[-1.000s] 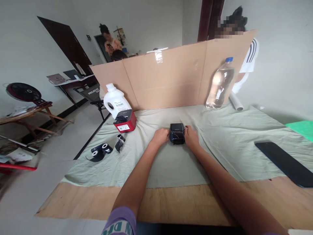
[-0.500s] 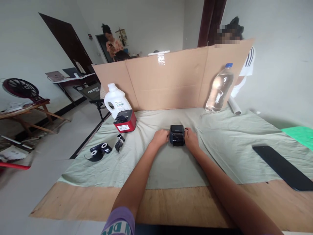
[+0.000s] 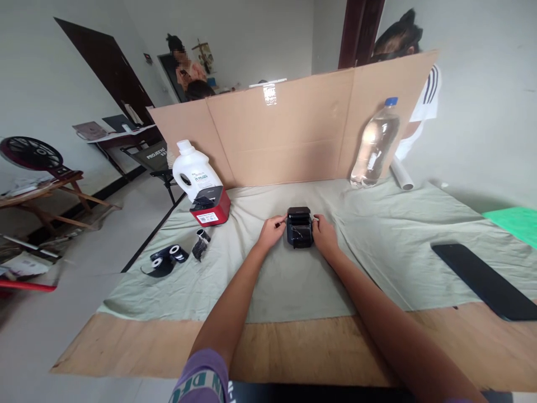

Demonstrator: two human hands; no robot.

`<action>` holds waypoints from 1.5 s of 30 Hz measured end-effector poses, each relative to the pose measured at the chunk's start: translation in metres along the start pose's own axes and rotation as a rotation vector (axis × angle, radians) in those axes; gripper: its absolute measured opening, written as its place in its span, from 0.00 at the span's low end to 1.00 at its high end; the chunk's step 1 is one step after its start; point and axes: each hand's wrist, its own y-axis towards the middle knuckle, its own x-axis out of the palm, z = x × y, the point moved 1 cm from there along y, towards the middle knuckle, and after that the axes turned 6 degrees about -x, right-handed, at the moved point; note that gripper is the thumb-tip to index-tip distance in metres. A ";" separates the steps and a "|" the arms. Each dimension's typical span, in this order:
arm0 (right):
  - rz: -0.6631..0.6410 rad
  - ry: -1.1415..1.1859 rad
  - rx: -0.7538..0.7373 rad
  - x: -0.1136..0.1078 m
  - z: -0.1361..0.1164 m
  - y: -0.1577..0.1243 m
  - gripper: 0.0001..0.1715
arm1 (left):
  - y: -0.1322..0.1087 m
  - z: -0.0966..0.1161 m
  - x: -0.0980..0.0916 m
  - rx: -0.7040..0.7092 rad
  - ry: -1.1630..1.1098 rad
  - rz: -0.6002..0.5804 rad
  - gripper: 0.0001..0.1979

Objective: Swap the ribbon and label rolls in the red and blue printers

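Note:
A small black printer (image 3: 300,229) sits on the green cloth in front of me, its lid (image 3: 299,212) raised at the back and a shiny black strip across its front. My left hand (image 3: 272,230) is at its left side, fingers curled and fingertips against the edge by the lid. On the opposite side my right hand (image 3: 324,232) grips the edge with thumb and fingers. Both hands are closed, though the exact finger contact is small and partly hidden.
To the left are black ribbon rolls (image 3: 168,258), a loose ribbon core (image 3: 201,243), a red-and-black box (image 3: 210,207) and a white jug (image 3: 196,170). A cardboard panel (image 3: 285,137) stands behind, beside a water bottle (image 3: 375,145). A dark phone-shaped slab (image 3: 482,280) lies right. Two people are beyond.
The printer's lid has tilted up at the back, opening a gap above the black strip. My left hand's fingers have shifted up toward the lid edge. The view has moved slightly.

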 end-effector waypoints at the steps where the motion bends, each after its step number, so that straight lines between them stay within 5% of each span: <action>1: -0.003 -0.002 -0.002 0.000 -0.001 0.000 0.26 | 0.002 -0.001 0.001 -0.014 -0.001 0.012 0.25; 14: -0.029 -0.015 -0.032 0.006 0.001 0.003 0.27 | 0.009 -0.005 0.003 -0.232 0.040 -0.030 0.24; 21: -0.042 -0.009 -0.018 0.006 0.000 0.004 0.26 | 0.014 0.004 -0.005 -0.141 0.001 0.001 0.19; 30: -0.044 0.038 -0.024 0.004 0.001 0.004 0.25 | 0.058 0.069 -0.014 -0.210 0.647 -0.455 0.12; 37: -0.037 0.035 -0.050 0.007 0.006 0.005 0.26 | 0.058 0.085 -0.006 -0.240 0.743 -0.376 0.11; 45: -0.032 0.086 -0.058 0.006 0.007 0.003 0.25 | 0.015 0.089 -0.037 -0.050 0.534 -0.081 0.17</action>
